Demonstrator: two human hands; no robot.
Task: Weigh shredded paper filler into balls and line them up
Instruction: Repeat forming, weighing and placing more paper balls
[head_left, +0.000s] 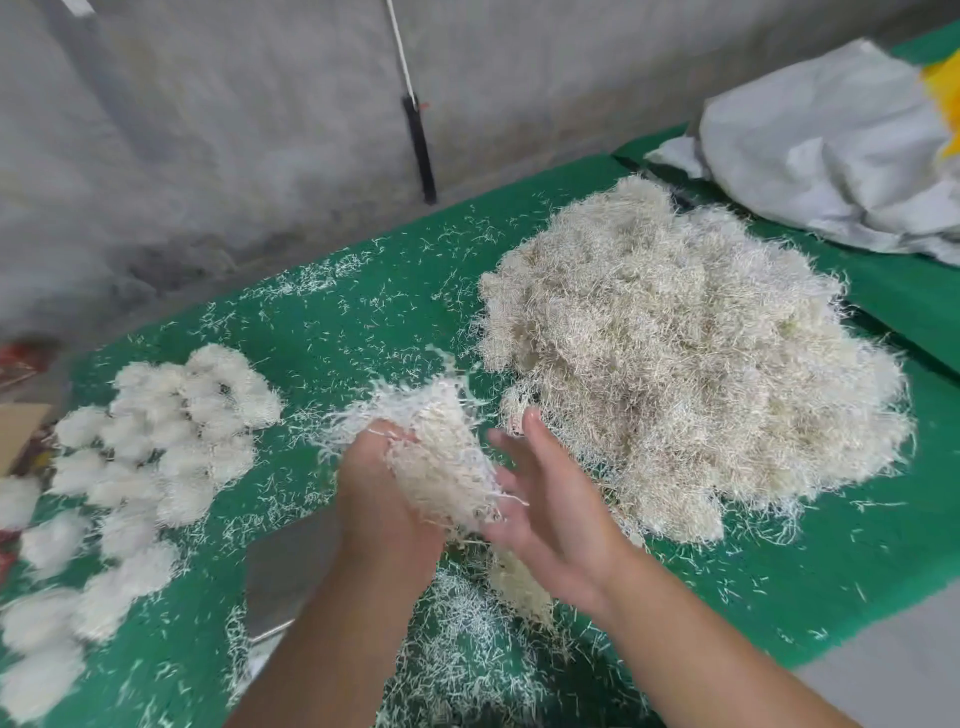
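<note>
Your left hand (379, 483) has its fingers curled around a loose clump of shredded paper (441, 462), just below the middle of the frame. Your right hand (550, 514) is flat and open, fingers straight, touching the side of the clump but not holding it. The clump is messy, with strands sticking out the top and a bit hanging down under your hands. If you squeeze too softly, pieces could fall onto the green desk (332, 322), and then the weight could come out wrong. The big pile (685, 358) is close on the right, so loose strands could catch on it. The finished balls (156, 441) sit at the left; a sleeve or elbow could knock them out of line.
</note>
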